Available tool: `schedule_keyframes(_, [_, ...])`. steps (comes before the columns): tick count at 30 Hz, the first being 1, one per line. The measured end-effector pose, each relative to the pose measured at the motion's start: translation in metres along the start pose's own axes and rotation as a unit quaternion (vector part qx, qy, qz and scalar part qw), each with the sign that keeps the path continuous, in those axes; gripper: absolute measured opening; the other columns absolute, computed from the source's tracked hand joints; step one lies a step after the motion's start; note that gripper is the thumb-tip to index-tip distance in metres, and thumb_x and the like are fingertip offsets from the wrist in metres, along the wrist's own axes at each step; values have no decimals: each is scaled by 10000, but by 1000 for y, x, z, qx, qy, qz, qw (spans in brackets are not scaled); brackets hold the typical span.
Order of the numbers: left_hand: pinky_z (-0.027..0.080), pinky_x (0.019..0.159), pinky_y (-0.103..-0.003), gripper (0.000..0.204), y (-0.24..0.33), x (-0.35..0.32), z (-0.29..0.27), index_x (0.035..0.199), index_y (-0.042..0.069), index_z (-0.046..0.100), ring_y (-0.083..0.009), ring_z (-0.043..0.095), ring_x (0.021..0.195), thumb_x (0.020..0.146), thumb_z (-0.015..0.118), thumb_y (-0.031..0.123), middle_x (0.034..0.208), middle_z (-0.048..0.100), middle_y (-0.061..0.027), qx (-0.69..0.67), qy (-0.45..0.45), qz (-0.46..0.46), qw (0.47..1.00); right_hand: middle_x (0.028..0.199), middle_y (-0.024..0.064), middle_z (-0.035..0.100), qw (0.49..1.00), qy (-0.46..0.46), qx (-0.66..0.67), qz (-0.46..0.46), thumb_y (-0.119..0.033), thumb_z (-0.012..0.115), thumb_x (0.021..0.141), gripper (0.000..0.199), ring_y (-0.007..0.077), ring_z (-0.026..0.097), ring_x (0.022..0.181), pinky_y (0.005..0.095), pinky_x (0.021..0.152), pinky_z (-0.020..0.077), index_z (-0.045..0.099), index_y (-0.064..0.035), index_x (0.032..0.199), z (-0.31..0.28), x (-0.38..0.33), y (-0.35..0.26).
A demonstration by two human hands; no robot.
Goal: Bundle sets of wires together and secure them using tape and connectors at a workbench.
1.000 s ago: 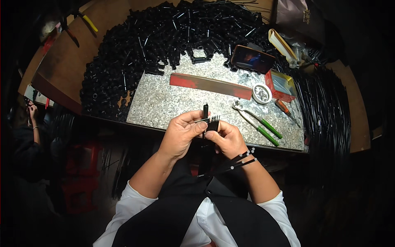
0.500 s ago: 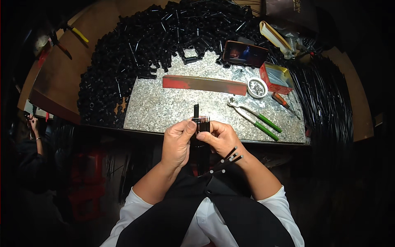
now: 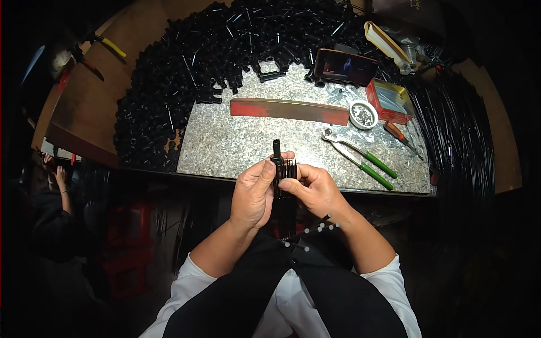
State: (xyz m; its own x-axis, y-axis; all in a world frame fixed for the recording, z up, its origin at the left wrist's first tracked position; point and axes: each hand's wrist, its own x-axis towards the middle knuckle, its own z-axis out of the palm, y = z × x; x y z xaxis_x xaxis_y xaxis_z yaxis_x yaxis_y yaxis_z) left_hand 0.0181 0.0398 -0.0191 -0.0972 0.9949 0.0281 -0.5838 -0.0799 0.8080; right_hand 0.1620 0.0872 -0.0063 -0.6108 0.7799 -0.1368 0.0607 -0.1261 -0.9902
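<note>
As hands [image 3: 313,190] hold rods [image 3: 292,169], bowl [image 3: 363,127] of bits [image 3: 363,115]

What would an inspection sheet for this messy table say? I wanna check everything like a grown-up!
Surface: speckled grey tabletop, crowded along its back and right.
Held things: black tube, thin black rods beside it.
Clutter: pile of black pieces, red-and-brown bar, phone, white bowl of small bits, red box, green-handled pliers, orange-handled tool.
Fingers: left hand closed on the tube, right hand pinching the rods.
Cables: nothing seen.
Surroundings: black strands at right, another person's hands far left.
</note>
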Motion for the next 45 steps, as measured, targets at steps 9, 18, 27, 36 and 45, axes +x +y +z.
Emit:
schedule_keyframes(9, [430, 953, -322, 381, -2, 0, 0, 1175, -71, 550, -173, 577, 1041, 1006, 417, 244, 1166, 592, -150, 6, -1, 20, 1000, 721, -33, 579, 999, -18, -12, -27, -144, 636, 893, 136, 26, 485, 651, 204, 591, 405, 616, -22, 838, -4, 4, 11])
schedule_keyframes(18, [416, 985, -347, 404, -3, 0, 2, 1179, -77, 544, -208, 569, 1073, 1016, 375, 252, 1208, 568, -192, 2, -22, 5, 1000, 608, -25, 534, 1000, 0, 6, -29, -215, 655, 878, 267, 30, 435, 563, 218, 499, 360, 555, -38, 705, -5, 4, 7])
schedule_keyframes(27, [515, 880, -371, 447, -1, -2, 7, 1229, -100, 486, -259, 584, 1057, 1019, 343, 268, 1324, 459, -236, -2, -34, -4, 999, 560, -25, 523, 996, -74, 52, -5, -285, 657, 884, 324, 40, 459, 440, 200, 408, 349, 511, -73, 687, -15, 13, 17])
schedule_keyframes(36, [589, 718, -351, 455, -2, -4, 9, 1264, -80, 449, -260, 622, 986, 1019, 322, 281, 1363, 446, -190, -14, -42, -1, 999, 621, -16, 554, 993, -104, 59, 12, -262, 639, 896, 265, 40, 486, 483, 189, 439, 377, 553, -54, 756, -17, 12, 15])
schedule_keyframes(45, [431, 998, -367, 398, -6, -1, 0, 1195, -52, 518, -248, 562, 1124, 1017, 360, 268, 1241, 551, -217, -32, -7, 1, 999, 677, 141, 589, 976, 12, -193, -105, -238, 522, 954, 277, 198, 564, 583, 328, 574, 453, 604, 27, 936, 3, -2, -7])
